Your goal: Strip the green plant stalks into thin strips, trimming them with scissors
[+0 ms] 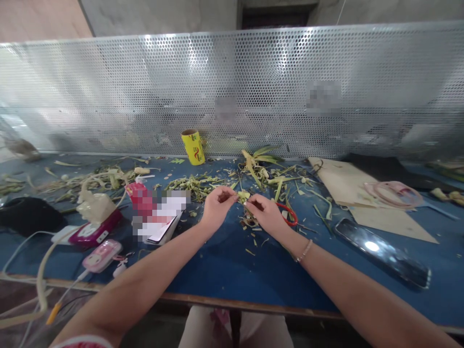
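Note:
My left hand point(216, 203) and my right hand point(266, 212) meet over the middle of a blue table point(224, 270). Both pinch a small green plant piece point(242, 195) between their fingertips. The right hand also has red-handled scissors point(288, 214) hooked on its fingers, the red loop showing behind the palm. Cut green scraps point(250, 223) lie on the table just under the hands.
A yellow roll point(193, 147) stands at the back by a perforated metal screen point(232, 92). Green leaves and stems point(264, 166) litter the far side. A black phone point(382, 252) and cardboard sheet point(358, 193) lie right. Pink gadgets point(102, 255) and cables lie left.

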The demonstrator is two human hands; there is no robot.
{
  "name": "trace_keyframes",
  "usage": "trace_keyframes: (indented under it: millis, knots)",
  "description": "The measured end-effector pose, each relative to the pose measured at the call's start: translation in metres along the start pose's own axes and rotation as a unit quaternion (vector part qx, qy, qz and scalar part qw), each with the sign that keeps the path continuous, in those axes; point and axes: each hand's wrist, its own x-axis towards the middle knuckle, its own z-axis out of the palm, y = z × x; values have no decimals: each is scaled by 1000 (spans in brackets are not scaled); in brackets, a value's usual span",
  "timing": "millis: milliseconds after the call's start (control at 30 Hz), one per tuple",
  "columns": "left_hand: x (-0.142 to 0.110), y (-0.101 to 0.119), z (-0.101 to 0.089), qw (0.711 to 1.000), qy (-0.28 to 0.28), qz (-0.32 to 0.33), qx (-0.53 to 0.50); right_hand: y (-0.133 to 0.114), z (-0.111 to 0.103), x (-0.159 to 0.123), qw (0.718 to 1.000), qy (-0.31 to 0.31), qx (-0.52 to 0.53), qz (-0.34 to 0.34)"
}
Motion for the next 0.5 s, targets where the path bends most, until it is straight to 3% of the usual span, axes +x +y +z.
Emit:
trace_keyframes:
  millis: [267,500]
  knots:
    - [-3,-2,4,997,-63,-3,-39,2,0,-2,1000,-13,14,17]
    - [-3,-4,5,995,-77,-37,-45,2,-1,-2,999,-17,25,25]
